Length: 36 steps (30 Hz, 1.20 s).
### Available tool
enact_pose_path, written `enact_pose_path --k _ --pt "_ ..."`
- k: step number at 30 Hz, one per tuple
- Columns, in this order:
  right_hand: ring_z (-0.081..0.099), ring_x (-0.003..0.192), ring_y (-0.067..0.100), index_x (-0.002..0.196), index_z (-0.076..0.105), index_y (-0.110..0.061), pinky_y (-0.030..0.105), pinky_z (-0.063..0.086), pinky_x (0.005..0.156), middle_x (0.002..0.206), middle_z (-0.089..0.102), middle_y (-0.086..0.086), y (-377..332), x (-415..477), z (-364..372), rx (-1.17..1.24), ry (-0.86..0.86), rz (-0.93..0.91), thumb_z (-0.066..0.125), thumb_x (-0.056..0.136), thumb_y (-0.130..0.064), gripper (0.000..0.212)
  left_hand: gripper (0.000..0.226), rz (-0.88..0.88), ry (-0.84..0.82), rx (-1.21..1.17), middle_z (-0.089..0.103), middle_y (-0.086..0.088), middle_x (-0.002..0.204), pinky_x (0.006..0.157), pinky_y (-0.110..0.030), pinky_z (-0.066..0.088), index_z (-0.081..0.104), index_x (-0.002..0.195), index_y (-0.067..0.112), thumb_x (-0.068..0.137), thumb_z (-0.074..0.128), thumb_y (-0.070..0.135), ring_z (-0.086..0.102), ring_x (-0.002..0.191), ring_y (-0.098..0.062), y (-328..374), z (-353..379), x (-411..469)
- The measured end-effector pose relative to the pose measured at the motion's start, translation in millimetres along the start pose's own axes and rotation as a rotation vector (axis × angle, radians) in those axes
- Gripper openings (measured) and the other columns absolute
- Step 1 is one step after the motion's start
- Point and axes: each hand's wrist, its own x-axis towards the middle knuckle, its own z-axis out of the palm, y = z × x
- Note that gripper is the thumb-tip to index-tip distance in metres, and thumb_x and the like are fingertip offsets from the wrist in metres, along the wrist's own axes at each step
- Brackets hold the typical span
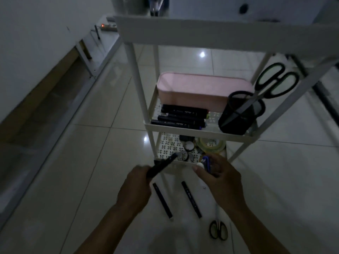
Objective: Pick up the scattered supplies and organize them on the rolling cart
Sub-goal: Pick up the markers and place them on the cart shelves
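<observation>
A white three-tier rolling cart (185,128) stands on the tiled floor. My left hand (135,187) grips a black marker (161,166) in front of the bottom shelf. My right hand (218,178) holds a small blue-and-white item (204,163) at that shelf's front edge. Two black markers (162,202) (191,199) and small scissors (218,229) lie on the floor below my hands. The middle shelf carries a pink box (198,90), several stacked black markers (181,116) and a black mesh cup (238,114) with large scissors (275,83). Tape rolls (211,144) sit on the bottom shelf.
A wall runs along the left with a low white frame (88,57) against it. A power strip with a red light (108,26) lies at the back left. Dark cart parts (322,92) cross the right side. The room is dim.
</observation>
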Motion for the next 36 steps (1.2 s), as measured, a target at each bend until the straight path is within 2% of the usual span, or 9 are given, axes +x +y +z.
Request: enact_pose_path --k 3,7,14,20,24,27,31,34,36 --pt "0.059 0.087 -0.007 0.116 0.061 -0.035 0.008 0.05 0.067 0.104 0.064 -0.011 -43 0 -21 -0.013 0.025 -0.077 0.079 0.071 -0.043 0.049 0.019 0.208 0.114 0.008 0.056 -0.005 0.097 0.061 -0.025 0.04 0.063 0.109 0.014 0.095 0.053 0.007 0.052 0.079 -0.015 56 -58 6" --pt "0.061 0.087 -0.007 0.12 0.061 -0.032 0.006 0.051 0.065 0.103 0.064 -0.011 -89 4 -47 0.0 0.084 -0.153 0.08 0.071 -0.038 0.052 0.042 0.399 0.206 0.092 0.06 -0.012 0.111 0.07 -0.035 0.051 0.06 0.122 0.011 0.085 0.053 -0.006 0.059 0.093 -0.028 115 -105 29" --pt "0.061 0.088 -0.003 0.118 0.056 -0.037 0.006 0.049 0.069 0.1 0.062 -0.015 -142 8 -83 -0.106 0.149 -0.399 0.081 0.071 -0.033 0.054 0.029 0.406 0.1 0.506 0.06 -0.014 0.124 0.091 -0.043 0.049 0.061 0.118 0.006 0.09 0.052 0.006 0.06 0.113 -0.036 165 -96 95" --pt "0.053 0.091 -0.013 0.127 0.055 -0.017 0.001 0.045 0.077 0.109 0.055 -0.013 -197 15 -103 -0.272 0.088 -0.63 0.071 0.074 -0.053 0.066 0.025 0.381 -0.026 0.562 0.063 -0.012 0.119 0.092 -0.048 0.051 0.066 0.111 0.013 0.089 0.056 0.016 0.062 0.109 -0.033 135 -75 130" --pt "0.052 0.09 -0.012 0.132 0.051 -0.016 0.0 0.041 0.084 0.114 0.055 -0.011 -239 20 -107 -0.329 0.045 -0.759 0.063 0.077 -0.053 0.067 0.035 0.425 -0.03 0.556 0.065 -0.012 0.116 0.098 -0.053 0.044 0.065 0.111 0.012 0.089 0.044 0.031 0.059 0.11 -0.035 112 -70 141" --pt "0.054 0.093 -0.007 0.132 0.052 -0.016 0.004 0.045 0.076 0.116 0.062 -0.005 -271 34 -110 -0.356 0.049 -0.772 0.067 0.074 -0.054 0.071 0.034 0.426 -0.103 0.43 0.06 -0.007 0.127 0.095 -0.045 0.05 0.061 0.122 0.016 0.089 0.054 0.02 0.057 0.117 -0.029 135 -101 116" --pt "0.054 0.09 0.001 0.128 0.056 -0.018 0.001 0.042 0.073 0.113 0.065 -0.001 -302 52 -109 -0.395 -0.011 -0.723 0.072 0.072 -0.05 0.066 0.041 0.446 -0.259 0.389 0.055 -0.005 0.136 0.095 -0.032 0.043 0.056 0.131 0.019 0.092 0.058 0.03 0.052 0.123 -0.024 183 -160 80" --pt "0.054 0.087 0.008 0.126 0.058 -0.02 0.01 0.043 0.072 0.105 0.062 -0.004 -318 59 -108 -0.41 -0.057 -0.654 0.075 0.073 -0.045 0.06 0.038 0.448 -0.447 0.46 0.061 -0.001 0.125 0.091 -0.031 0.049 0.064 0.119 0.024 0.088 0.061 0.045 0.058 0.108 -0.022 216 -209 52" --pt "0.055 0.09 0.01 0.13 0.055 -0.021 0.015 0.045 0.075 0.107 0.06 -0.005 -326 65 -109 -0.424 -0.074 -0.617 0.075 0.074 -0.044 0.064 0.029 0.466 -0.417 0.446 0.062 0.001 0.116 0.088 -0.035 0.052 0.065 0.108 0.028 0.088 0.059 0.048 0.059 0.098 -0.018 233 -249 35"
